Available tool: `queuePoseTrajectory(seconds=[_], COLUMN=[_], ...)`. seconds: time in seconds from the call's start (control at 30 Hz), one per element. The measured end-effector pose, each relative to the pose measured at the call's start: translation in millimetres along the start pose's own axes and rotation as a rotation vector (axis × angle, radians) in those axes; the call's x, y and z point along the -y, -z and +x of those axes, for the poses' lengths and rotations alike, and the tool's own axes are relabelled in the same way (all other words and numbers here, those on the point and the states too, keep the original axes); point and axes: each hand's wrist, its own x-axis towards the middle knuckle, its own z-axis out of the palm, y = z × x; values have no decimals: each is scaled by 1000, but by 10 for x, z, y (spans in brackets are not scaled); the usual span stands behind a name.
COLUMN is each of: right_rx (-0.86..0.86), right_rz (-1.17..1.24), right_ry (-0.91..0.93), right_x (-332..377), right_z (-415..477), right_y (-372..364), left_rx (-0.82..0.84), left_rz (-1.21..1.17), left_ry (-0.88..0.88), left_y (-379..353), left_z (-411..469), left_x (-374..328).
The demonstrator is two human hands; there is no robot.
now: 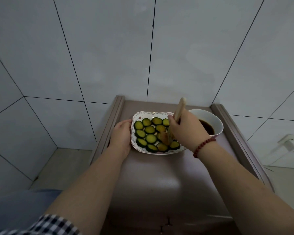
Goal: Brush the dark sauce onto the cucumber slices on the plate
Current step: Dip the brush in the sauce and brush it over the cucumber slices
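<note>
A white square plate [138, 116] with a floral rim holds several round cucumber slices [149, 129]. My left hand [121, 134] grips the plate's left edge. My right hand [185, 128] is closed on a wooden-handled brush [180, 107], whose brown bristles [166, 139] rest on slices at the plate's right side. A white bowl [215, 121] of dark sauce [208, 128] stands just right of the plate, partly hidden by my right hand.
Plate and bowl sit on a small brown table [151, 175] with raised side rails [109, 122], set against a tiled wall. A white charger [291, 144] is plugged into a wall socket at the right. A red bead bracelet [203, 146] circles my right wrist.
</note>
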Motion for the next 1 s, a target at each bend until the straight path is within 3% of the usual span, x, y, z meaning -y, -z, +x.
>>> queuePoseTrajectory(seconds=[0.27,0.5,0.83,1.0], right_rx=[30,-221,56,50], right_rz=[-65,148,-10,-39], right_ry=[47,137,59,135], right_x=[72,157,242,354], right_z=[24,87,339,403], right_y=[10,110,-162,-78], left_rx=[14,-1,15,26], left_rz=[25,-17,0,5], left_ry=[-7,-17,-7,1], left_y=[17,14,30,20], left_z=[14,-41,-6,5], left_x=[14,-2,9,8])
